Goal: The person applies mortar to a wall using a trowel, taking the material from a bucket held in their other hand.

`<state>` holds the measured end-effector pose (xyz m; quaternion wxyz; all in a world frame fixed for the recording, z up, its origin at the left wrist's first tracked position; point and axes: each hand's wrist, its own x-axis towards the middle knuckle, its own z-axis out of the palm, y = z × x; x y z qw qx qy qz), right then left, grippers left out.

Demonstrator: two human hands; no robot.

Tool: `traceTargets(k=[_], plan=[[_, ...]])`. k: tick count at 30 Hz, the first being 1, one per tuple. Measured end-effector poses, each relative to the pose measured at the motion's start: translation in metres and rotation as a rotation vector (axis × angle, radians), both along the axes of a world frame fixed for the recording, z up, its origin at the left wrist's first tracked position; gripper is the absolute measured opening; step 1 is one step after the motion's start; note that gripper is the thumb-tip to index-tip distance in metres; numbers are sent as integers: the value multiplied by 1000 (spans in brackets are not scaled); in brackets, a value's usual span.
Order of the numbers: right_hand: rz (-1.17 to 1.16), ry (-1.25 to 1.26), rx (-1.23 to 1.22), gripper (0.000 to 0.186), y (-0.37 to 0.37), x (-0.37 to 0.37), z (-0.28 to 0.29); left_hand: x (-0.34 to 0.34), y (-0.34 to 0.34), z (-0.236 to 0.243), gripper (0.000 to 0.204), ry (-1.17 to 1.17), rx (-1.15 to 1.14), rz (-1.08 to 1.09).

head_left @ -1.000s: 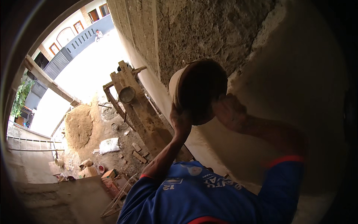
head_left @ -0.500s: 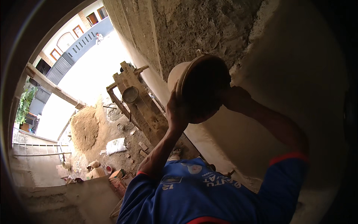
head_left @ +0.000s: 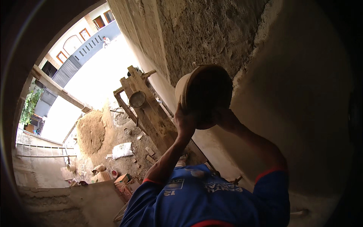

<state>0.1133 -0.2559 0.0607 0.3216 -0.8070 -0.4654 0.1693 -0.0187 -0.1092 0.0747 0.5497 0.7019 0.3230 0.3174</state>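
Observation:
A round bucket (head_left: 208, 90) is raised in front of the wall, tipped so that its dark mouth faces me. My left hand (head_left: 185, 124) grips its lower left side, thumb up along the rim. At the lower right edge, my right hand (head_left: 227, 120) is closed on the bucket, with its fingers mostly lost in shadow. What the bucket holds inside is too dark to make out. Close behind it rises the rough, unsmoothed part of the wall (head_left: 211, 34), which meets a smoother plastered surface (head_left: 291, 94) on the right.
Below on the left stands a plank scaffold (head_left: 153, 117) with a round pan (head_left: 137, 99) on it. A sand heap (head_left: 90, 132), a white sack (head_left: 122, 150), bricks (head_left: 123, 181) and several pots lie on the ground. A person (head_left: 106, 41) sits far off by a grey-blue fence (head_left: 89, 47).
My right hand has slid from the bucket's right side down toward its lower edge, and my right elbow has come inward. The bucket's mouth has turned slightly. The whole view has shifted a little.

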Motion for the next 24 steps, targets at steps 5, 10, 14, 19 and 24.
traceTargets(k=[5,10,14,19,24], plan=[[-50,-17,-115,31,-4,13,30,-1,17,7,51,-521,-327,-91],[19,-181,-102,41,2,31,86,-8,38,26,49,-635,-391,-110],[122,-236,-111,44,31,26,176,-25,75,47,51,-750,-419,-133],[193,-305,-110,48,45,6,300,-34,103,66,50,-742,-370,-111],[311,-366,75,44,64,2,378,-60,127,63,51,-764,-240,5]])
